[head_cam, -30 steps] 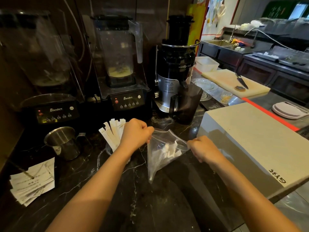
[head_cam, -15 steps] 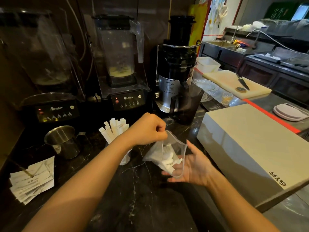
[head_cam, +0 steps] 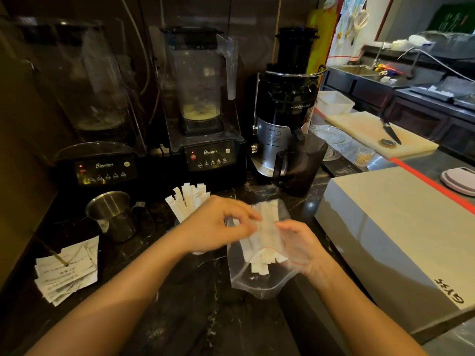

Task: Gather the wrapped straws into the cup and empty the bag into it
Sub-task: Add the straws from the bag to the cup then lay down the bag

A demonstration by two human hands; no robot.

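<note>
Head view: over a dark marbled table [head_cam: 180, 317], a person holds a clear plastic bag [head_cam: 259, 281] of paper-wrapped straws [head_cam: 262, 242], its mouth turned toward the camera. The left hand [head_cam: 218, 224] has its fingertips pressed together on the straw bundle through the film near the bag's far end; the right hand [head_cam: 300, 247] lies open-palmed under the bag's right side, fingers loosely spread and supporting, not pinching. Judged from this, the step is tipping the bag out: the bundle would best be squared up first, the mouth swung over the cup and kept wide, so the straws slide out together and none spill onto the table. The cup [head_cam: 177, 223] is almost hidden behind the left hand, just left of the bag; a fan of wrapped straws [head_cam: 189, 201] already stands in it. A steel pitcher [head_cam: 113, 214] sits further left, contents not visible. The blender jug [head_cam: 200, 80] behind holds pale yellow mixture at its bottom.
</note>
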